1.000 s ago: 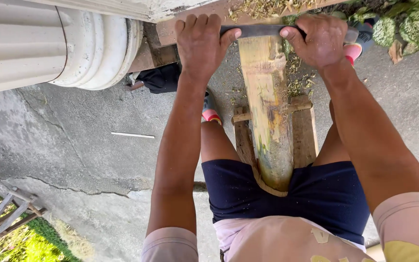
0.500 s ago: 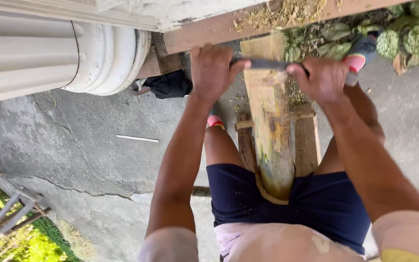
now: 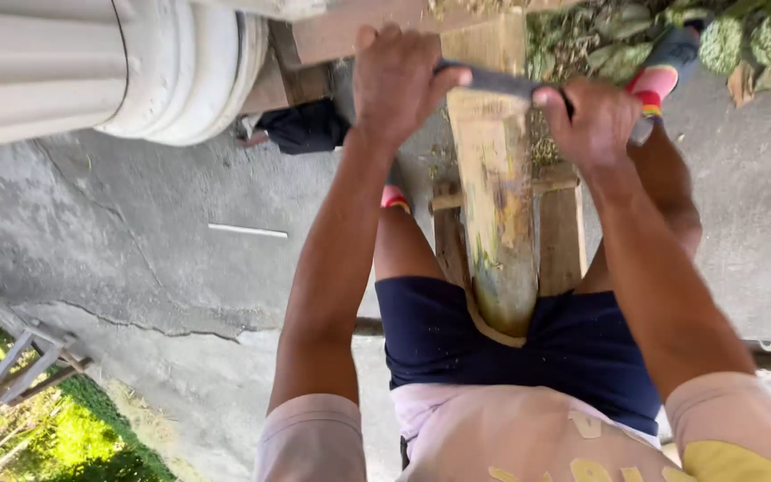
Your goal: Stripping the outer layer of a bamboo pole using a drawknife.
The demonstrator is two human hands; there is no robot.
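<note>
A split length of bamboo [image 3: 497,214] runs from my lap away over a low wooden bench [image 3: 564,232]; its scraped face is pale yellow with green patches near me. A dark metal blade [image 3: 501,82] lies straight across it at the far part. My left hand [image 3: 399,76] grips the blade's left end and my right hand [image 3: 592,120] grips its right end, both fists closed around it. I sit astride the bench in dark blue shorts, knees to either side of the bamboo.
A white round column base [image 3: 180,71] stands at the upper left on the cracked concrete floor [image 3: 136,250]. A wooden beam [image 3: 350,31] crosses the top. Green cut plant pieces [image 3: 742,40] lie at the top right. A wooden frame [image 3: 20,357] and grass sit at the lower left.
Both hands have drawn the blade along the bamboo toward my body, from the far end to about a third of the way down. The view has shifted a little.
</note>
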